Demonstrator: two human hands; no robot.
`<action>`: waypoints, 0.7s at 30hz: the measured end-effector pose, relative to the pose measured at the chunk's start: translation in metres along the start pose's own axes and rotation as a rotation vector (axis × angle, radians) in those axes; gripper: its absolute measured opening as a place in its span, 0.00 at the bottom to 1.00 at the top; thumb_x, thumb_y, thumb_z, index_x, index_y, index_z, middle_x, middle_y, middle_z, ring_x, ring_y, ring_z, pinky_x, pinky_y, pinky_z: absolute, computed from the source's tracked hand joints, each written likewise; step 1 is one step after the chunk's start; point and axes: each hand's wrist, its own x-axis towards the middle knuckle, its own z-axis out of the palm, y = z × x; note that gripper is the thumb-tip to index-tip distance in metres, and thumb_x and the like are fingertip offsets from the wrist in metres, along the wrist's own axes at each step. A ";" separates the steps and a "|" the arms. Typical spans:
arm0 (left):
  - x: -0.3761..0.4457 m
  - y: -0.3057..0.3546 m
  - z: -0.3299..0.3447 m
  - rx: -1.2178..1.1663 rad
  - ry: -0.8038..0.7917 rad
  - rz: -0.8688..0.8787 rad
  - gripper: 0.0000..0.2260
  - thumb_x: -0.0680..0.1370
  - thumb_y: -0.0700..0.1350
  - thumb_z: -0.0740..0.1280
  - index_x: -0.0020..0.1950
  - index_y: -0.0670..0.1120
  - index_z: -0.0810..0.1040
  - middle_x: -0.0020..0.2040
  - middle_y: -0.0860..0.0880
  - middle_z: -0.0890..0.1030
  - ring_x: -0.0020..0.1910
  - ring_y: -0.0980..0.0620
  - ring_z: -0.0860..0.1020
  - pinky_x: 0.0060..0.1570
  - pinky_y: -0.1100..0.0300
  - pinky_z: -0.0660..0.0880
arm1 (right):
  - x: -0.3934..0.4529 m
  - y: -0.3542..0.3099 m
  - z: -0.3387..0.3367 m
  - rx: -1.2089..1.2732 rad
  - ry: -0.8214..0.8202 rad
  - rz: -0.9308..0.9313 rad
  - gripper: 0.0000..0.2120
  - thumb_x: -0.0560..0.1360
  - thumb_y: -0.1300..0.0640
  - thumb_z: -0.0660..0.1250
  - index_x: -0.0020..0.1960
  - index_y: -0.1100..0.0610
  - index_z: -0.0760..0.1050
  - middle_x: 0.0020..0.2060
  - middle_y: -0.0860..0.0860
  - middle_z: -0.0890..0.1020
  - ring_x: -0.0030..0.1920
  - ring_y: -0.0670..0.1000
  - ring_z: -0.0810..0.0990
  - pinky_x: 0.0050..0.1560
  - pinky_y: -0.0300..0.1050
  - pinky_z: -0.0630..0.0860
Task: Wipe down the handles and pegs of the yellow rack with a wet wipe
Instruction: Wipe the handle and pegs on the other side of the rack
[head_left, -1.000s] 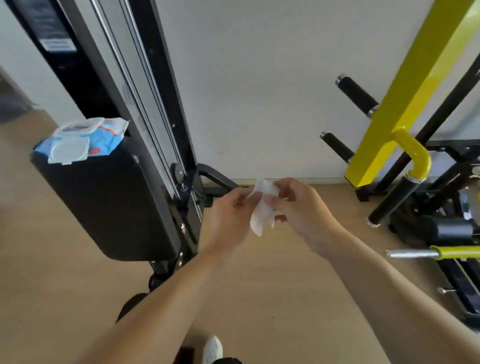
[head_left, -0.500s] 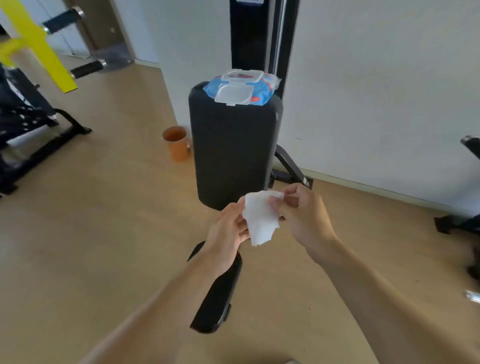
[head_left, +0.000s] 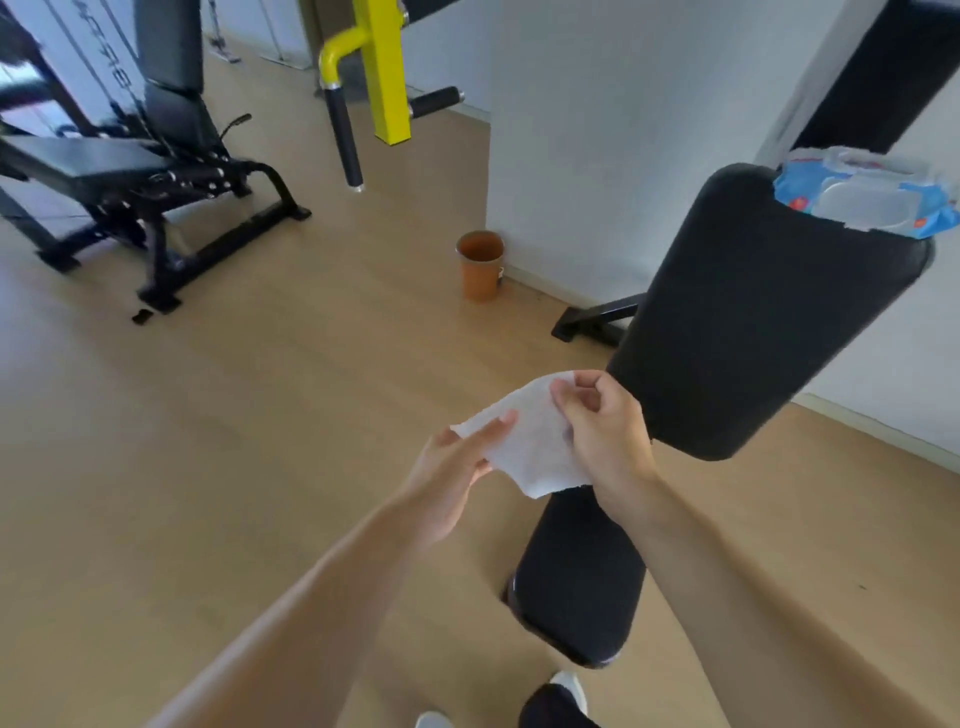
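Observation:
A white wet wipe (head_left: 530, 441) is spread between both hands at the centre of the view. My left hand (head_left: 452, 478) pinches its lower left edge and my right hand (head_left: 602, 431) grips its right side. The yellow rack post (head_left: 387, 67) stands far off at the top, well away from my hands. A curved yellow arm with a black handle (head_left: 343, 130) hangs down to its left, and a black peg (head_left: 434, 101) sticks out to its right.
A black padded seat back (head_left: 753, 322) rises at right with a blue wet-wipe pack (head_left: 862, 200) on top, its seat pad (head_left: 576, 577) below my hands. An orange bin (head_left: 479, 265) stands by the white wall. A black weight bench (head_left: 135, 166) occupies the left. Wooden floor lies between.
The view has swung left, bringing the yellow rack and bench into sight and pushing the seat back to the right. The wipe has been pulled further open between my hands.

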 end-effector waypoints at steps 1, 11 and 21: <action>0.000 0.005 -0.014 -0.006 -0.007 0.006 0.16 0.81 0.49 0.67 0.65 0.44 0.79 0.63 0.45 0.82 0.64 0.49 0.80 0.64 0.54 0.74 | 0.004 -0.005 0.014 -0.011 0.001 -0.001 0.06 0.78 0.48 0.68 0.52 0.49 0.78 0.42 0.44 0.83 0.37 0.42 0.82 0.35 0.39 0.78; 0.052 0.047 -0.119 0.077 0.430 -0.066 0.09 0.80 0.45 0.68 0.55 0.41 0.80 0.49 0.44 0.87 0.46 0.46 0.87 0.51 0.48 0.82 | 0.051 -0.039 0.134 -0.320 0.075 -0.315 0.03 0.76 0.41 0.68 0.44 0.38 0.77 0.39 0.34 0.82 0.44 0.41 0.82 0.42 0.44 0.81; 0.142 0.137 -0.218 0.004 0.399 -0.010 0.11 0.80 0.46 0.69 0.56 0.39 0.80 0.53 0.40 0.85 0.53 0.40 0.84 0.58 0.41 0.78 | 0.138 -0.085 0.229 -0.098 -0.154 -0.101 0.16 0.74 0.48 0.74 0.60 0.44 0.75 0.44 0.43 0.83 0.43 0.42 0.82 0.42 0.39 0.77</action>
